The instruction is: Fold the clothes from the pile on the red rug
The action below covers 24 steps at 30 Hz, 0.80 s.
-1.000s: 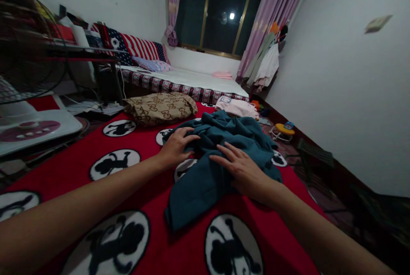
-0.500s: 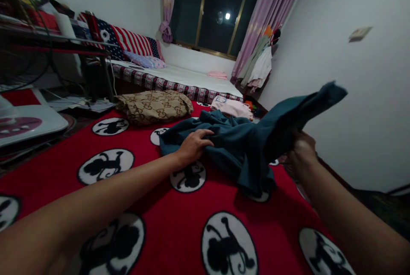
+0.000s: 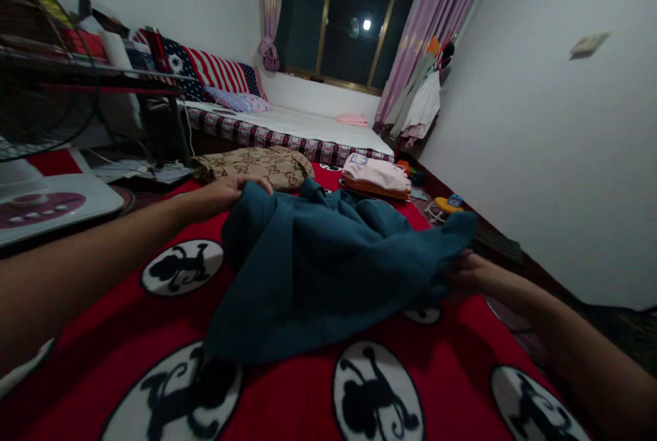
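A dark teal garment (image 3: pixel 318 270) hangs spread between my two hands above a red blanket (image 3: pixel 287 393) printed with black-and-white monkey circles. My left hand (image 3: pixel 226 191) grips its upper left edge, fingers closed on the cloth. My right hand (image 3: pixel 465 273) pinches the right corner, lower and closer to me. The garment's lower edge droops onto the blanket.
A brown patterned cushion (image 3: pixel 256 166) and a folded pink stack (image 3: pixel 376 176) lie beyond the garment. A bed (image 3: pixel 287 127) stands under the dark window. A fan base (image 3: pixel 46 203) and shelf are at left; a small yellow toy (image 3: pixel 445 205) sits by the right wall.
Both hands took hold of the teal garment and lifted it off the blanket. My left hand moved up and left, my right came down, and the cloth now stretches between them.
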Tool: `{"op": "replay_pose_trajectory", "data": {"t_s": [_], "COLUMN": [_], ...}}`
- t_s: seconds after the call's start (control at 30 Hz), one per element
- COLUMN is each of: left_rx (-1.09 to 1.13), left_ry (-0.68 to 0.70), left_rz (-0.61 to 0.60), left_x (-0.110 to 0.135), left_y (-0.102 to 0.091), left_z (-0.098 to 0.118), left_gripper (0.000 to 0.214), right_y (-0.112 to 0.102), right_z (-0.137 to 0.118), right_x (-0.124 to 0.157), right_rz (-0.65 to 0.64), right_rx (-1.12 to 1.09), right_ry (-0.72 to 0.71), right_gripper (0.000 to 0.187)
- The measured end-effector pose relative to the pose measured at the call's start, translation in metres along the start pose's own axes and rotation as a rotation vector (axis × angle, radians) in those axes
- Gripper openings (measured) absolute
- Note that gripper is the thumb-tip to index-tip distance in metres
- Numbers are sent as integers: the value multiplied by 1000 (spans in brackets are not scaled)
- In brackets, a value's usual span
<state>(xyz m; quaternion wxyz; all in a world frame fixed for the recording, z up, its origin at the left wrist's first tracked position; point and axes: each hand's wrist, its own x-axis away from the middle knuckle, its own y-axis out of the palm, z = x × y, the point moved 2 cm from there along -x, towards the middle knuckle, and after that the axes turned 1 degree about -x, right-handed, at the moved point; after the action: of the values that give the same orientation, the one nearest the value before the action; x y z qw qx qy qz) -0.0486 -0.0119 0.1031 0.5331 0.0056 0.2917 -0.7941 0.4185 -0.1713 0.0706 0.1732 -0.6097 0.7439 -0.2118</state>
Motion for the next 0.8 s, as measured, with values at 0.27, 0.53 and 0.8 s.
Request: {"op": "replay_pose_trajectory", "data": {"t_s": [0.27, 0.53, 0.8], "left_rx": [-24, -486, -480], "left_ry": [-131, -5, -13], "left_rz": [-92, -15, -86], "left_x": [12, -37, -9], "left_y": [-12, 34, 48], "left_z": [-21, -34, -30], "left_gripper": [23, 70, 31], "right_y": [-3, 117, 108], "right_z": [-37, -71, -37], "right_x": [-8, -66, -86], "right_rz": [95, 178, 116], "right_rx": [482, 672, 638], "right_ry": [-170, -437, -339], "right_gripper": [27, 67, 27]}}
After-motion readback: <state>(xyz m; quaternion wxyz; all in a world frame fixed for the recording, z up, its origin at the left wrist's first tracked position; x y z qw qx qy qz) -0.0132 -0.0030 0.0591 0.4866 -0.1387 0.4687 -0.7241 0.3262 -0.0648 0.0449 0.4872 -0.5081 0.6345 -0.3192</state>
